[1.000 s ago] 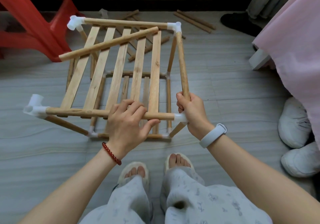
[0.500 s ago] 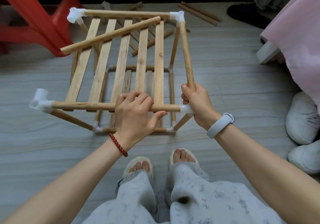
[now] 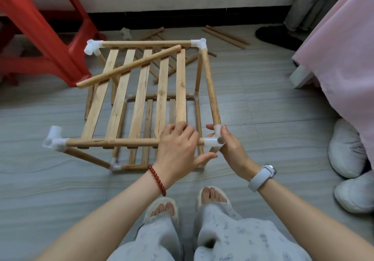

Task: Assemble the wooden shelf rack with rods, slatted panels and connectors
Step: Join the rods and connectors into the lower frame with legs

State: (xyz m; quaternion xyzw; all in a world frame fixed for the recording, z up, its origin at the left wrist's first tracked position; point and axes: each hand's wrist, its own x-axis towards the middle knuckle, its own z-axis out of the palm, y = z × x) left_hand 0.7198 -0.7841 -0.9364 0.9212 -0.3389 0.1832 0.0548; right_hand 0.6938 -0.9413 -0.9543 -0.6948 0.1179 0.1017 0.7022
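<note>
Half-built rack [image 3: 145, 99] stands on the floor [image 3: 263, 103] ahead of the feet. Left hand [image 3: 178, 149] curls its fingers over the near rod [image 3: 113, 142], thumb spread; right hand [image 3: 230, 151] pinches the near-right connector [image 3: 213, 140] (grip partly hidden, probably thumb and forefinger). Risk: the loose rod [image 3: 129, 66] lying diagonally on the slats could roll off if the frame is jolted; left corners lack a side rod, so the frame may rack. Slats' long axis points away from the person.
</note>
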